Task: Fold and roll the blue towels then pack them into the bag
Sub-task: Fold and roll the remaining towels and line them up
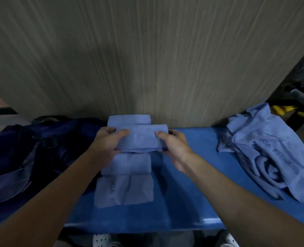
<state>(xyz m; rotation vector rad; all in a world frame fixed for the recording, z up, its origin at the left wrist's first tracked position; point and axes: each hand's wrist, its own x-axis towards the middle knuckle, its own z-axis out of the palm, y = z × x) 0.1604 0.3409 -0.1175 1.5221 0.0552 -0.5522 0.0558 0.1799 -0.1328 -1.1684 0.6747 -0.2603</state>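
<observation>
Left grip [105,141] and right grip [174,145] pinch opposite ends of a folded blue towel [142,139], thumbs on top. Nearest on the table [192,184] lies a flat folded towel [124,190], then a rolled towel [128,164], the held one, a far roll [129,119]. The dark bag [31,148] lies left, a loose pile [265,148] right.

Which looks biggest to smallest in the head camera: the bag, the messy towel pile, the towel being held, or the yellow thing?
1. bag, slightly ahead, partly cut off by the frame
2. messy towel pile
3. held towel
4. yellow thing, farther away, so unsure
</observation>
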